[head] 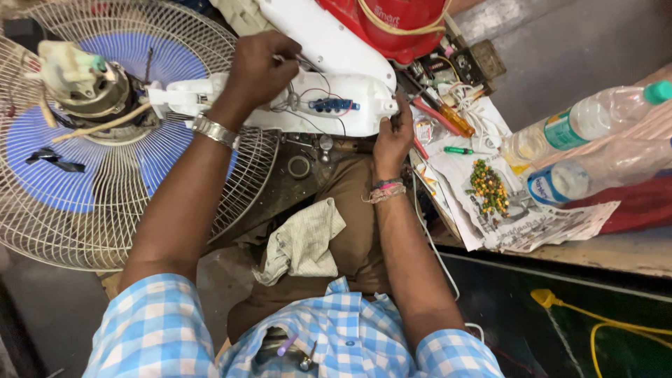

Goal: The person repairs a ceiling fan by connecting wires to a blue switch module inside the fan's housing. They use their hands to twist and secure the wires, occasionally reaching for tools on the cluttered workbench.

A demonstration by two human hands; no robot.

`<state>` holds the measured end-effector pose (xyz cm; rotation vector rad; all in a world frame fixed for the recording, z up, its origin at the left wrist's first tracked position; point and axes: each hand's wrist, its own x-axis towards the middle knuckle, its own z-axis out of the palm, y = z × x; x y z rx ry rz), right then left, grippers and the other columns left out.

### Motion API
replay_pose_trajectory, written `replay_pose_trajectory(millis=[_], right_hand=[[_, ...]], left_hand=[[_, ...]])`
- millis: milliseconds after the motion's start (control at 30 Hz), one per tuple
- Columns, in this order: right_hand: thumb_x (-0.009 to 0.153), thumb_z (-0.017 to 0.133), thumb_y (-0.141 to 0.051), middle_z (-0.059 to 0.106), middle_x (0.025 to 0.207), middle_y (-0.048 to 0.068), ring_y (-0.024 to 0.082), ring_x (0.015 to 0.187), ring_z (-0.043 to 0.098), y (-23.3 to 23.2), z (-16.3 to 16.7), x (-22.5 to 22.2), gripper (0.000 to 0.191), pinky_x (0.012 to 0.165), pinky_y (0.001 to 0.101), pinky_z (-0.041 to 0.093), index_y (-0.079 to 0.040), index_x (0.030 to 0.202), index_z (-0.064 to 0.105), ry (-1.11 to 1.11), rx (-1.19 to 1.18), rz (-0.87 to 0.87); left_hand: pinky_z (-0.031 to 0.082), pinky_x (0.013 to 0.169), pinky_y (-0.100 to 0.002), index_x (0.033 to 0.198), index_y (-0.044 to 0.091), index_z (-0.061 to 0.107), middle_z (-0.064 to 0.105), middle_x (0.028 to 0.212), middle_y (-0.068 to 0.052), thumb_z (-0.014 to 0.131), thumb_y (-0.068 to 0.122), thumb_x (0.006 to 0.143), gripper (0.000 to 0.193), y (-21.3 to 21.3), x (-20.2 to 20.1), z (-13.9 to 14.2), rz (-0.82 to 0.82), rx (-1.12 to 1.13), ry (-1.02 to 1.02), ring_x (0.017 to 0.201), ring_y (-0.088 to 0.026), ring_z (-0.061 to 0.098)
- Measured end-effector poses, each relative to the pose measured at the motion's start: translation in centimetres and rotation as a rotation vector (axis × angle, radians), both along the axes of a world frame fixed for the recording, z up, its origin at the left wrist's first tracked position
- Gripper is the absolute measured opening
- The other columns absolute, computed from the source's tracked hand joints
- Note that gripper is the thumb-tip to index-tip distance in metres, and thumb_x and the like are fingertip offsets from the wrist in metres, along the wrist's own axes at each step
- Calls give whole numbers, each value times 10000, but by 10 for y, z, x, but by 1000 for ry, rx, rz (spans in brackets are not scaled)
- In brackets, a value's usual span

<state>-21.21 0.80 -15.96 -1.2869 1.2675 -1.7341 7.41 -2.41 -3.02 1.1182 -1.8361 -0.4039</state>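
Head view: left hand [259,70] hides wiring; right hand [392,140] grips white housing [350,119].

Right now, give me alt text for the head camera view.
Left hand and right hand hold an opened white plastic fan housing with exposed wires, beside a round wire fan guard over blue blades. Clear plastic bottles lie on newspaper at right.

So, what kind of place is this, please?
Probably a small fan repair workshop: an opened fan housing with bare wires, a fan guard and a screwdriver lie on a cluttered bench.
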Motion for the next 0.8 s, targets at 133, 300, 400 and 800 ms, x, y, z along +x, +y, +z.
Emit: replay_pose_trajectory(millis=[133,300,400,800], right_hand=[[894,529,163,627,1394,106,170,1157,634,1,4,0,567,1008,300,518,11,1440,552,-12,4,-1],[899,553,154,657,1329,123,181,1023,590,2,7,-1,569,929,309,518,-4,1446,582,68,92,-51],[902,553,158,641,1375,130,191,1125,615,3,7,-1,554,981,317,517,6,1433,577,94,36,-53],[910,545,153,620,1423,141,210,1233,633,1,4,-1,537,1047,326,513,14,1429,563,76,7,-32]], left_hand=[[634,770,-309,918,-32,735,766,1043,-166,703,-8,848,81,5,6,-2,0,-52,53,907,-232,781],[638,736,-294,805,-25,694,780,1060,-143,694,-21,827,22,3,6,-2,-37,1,128,949,-201,782],[614,794,-310,731,-11,639,777,1156,-125,694,-38,800,92,6,10,2,-152,48,150,1007,-185,757],[498,934,-445,1027,81,784,734,1177,-98,807,123,901,135,30,-7,14,66,-223,-218,1106,-317,648]])
